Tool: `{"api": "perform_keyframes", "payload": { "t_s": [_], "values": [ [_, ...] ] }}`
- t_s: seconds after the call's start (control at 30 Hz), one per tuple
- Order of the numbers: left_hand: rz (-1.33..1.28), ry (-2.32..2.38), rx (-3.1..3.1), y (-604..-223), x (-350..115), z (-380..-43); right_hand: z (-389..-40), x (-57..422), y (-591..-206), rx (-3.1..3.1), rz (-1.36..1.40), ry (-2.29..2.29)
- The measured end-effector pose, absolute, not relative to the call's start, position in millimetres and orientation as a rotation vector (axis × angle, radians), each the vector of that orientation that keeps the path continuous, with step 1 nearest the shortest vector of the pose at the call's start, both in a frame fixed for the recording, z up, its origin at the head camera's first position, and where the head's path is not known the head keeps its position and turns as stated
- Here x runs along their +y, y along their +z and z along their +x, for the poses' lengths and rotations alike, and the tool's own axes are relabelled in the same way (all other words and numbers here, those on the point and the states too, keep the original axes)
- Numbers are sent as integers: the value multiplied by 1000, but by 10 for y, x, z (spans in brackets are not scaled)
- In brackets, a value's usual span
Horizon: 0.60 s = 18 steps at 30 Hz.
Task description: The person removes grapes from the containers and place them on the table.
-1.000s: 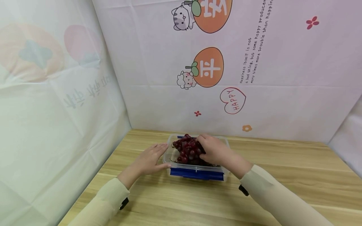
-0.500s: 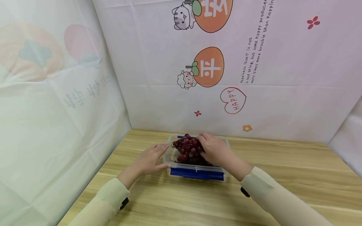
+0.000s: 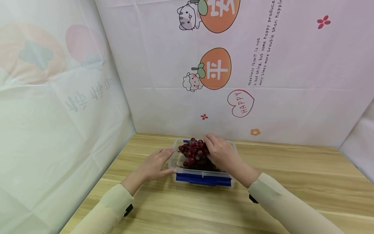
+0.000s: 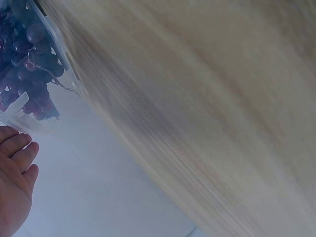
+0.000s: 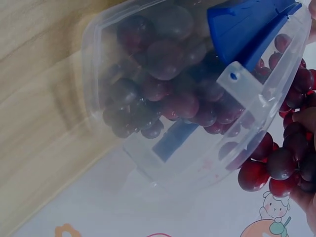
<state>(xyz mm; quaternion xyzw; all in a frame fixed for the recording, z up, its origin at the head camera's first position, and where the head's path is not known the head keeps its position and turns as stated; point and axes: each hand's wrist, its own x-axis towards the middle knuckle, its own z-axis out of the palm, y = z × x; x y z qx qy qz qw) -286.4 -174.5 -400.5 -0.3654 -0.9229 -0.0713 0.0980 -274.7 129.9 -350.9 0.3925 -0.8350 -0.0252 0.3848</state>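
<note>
A bunch of dark red grapes point(image 3: 193, 152) lies in a clear plastic container point(image 3: 176, 161) with blue side latches point(image 3: 204, 179). From the right, my right hand point(image 3: 223, 156) holds the top of the bunch, its fingers and thumb around some grapes. In the right wrist view, grapes point(image 5: 283, 163) rise above the container's rim between the fingers, while others show through the wall. My left hand point(image 3: 155, 165) rests against the container's left side with fingers extended. In the left wrist view, the left hand point(image 4: 14, 180) appears beside the container, and a thin stem point(image 4: 57, 81) pokes out from the grapes.
The container stands on a wood-grain table point(image 3: 187, 208), near its back edge. A white printed cloth point(image 3: 163, 107) hangs behind the table, and another white cloth point(image 3: 58, 146) hangs along the left side.
My right hand has shifted slightly upward and back, with the upper grapes moving a little under it. The left hand and container have stayed in place.
</note>
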Motion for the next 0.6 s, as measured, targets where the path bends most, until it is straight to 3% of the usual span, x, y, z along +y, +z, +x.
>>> {"api": "perform_keyframes", "payload": {
  "t_s": [0.6],
  "values": [
    [-1065,-227,-2749,-4027,-1750,-2880,-2801,1323,-3503,-2028,981,-105]
  ]
}}
